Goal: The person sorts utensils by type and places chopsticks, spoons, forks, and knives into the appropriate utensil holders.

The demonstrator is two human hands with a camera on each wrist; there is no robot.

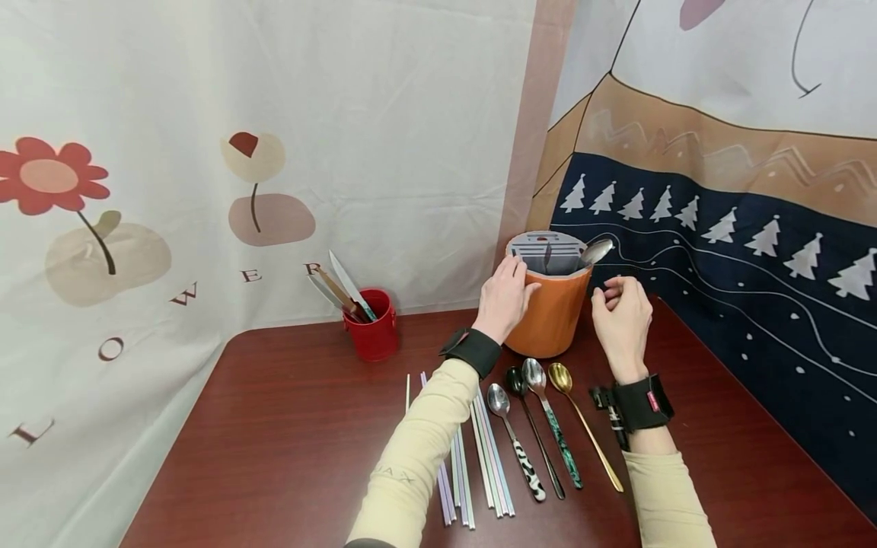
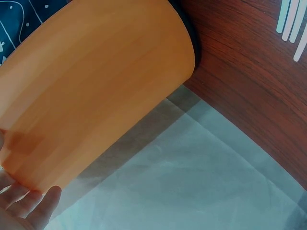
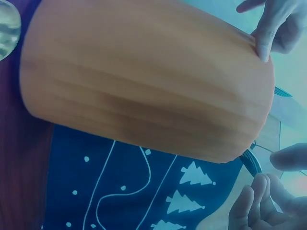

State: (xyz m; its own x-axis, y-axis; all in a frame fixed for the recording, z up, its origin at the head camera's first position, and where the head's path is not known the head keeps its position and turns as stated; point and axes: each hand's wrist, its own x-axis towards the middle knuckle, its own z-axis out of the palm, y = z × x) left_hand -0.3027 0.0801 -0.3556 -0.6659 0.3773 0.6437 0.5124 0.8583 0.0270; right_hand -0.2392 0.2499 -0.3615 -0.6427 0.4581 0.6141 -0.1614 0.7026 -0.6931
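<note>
Orange cylindrical utensil holder [image 1: 551,323] stands upright at the back of the red-brown wood-grain tabletop [image 1: 274,426], right of centre in head view. Left hand [image 1: 502,298]: reaching forward, clamped on the holder's upper edge, thumb on the near outer wall, fingers around the left side of the rim. Right hand [image 1: 625,316]: raised just right of the holder, wrist bent, fingers loosely curled; thumb and fingertips apart, nothing between them. Fingertips are near the shiny silver metal spoon [image 1: 598,251] leaning out of the holder, bowl up; right-wrist view doesn't settle contact.

Holder: smooth wall, satin sheen, black base edge in left-wrist view, grey slotted insert [image 1: 541,243] across the top.

In front of it, a row of long-handled spoons, bowls away from the person: silver with black-and-white blotched handle [image 1: 524,462], slim dark metal [image 1: 517,380], silver with green marbled handle [image 1: 560,441], slim polished gold [image 1: 559,377]. Left of those, thin straight pastel chopsticks [image 1: 489,457], some hidden under the left forearm. Off left, glossy red bucket-shaped container [image 1: 373,337] with a pointed steel-bladed knife [image 1: 352,283] and a brown wooden-looking utensil [image 1: 336,288]. Cream sleeves [image 1: 418,449], black fabric wristbands [image 1: 471,352].
</note>
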